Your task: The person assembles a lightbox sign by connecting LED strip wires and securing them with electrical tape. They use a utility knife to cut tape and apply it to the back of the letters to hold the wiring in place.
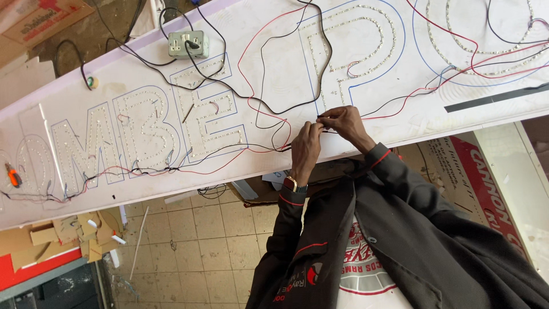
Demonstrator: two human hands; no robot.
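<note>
Fingers of the left hand [306, 143] and right hand [343, 121] are pinching the black wire [286, 109] together (hands touching) near the front edge of the white sign board [143, 177]. Red wires [251, 46] are looping across outlined letters dotted with small lights [203, 111]; a grey socket box [187, 44] is lying farther off.

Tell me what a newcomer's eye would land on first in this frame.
First, the long white sign board running across the frame, its outlined letters filled with rows of small LEDs. Red and black wires loop over it, and at its near edge, centre frame, the left hand and right hand pinch wire ends together. A grey socket box sits near the far edge.
</note>
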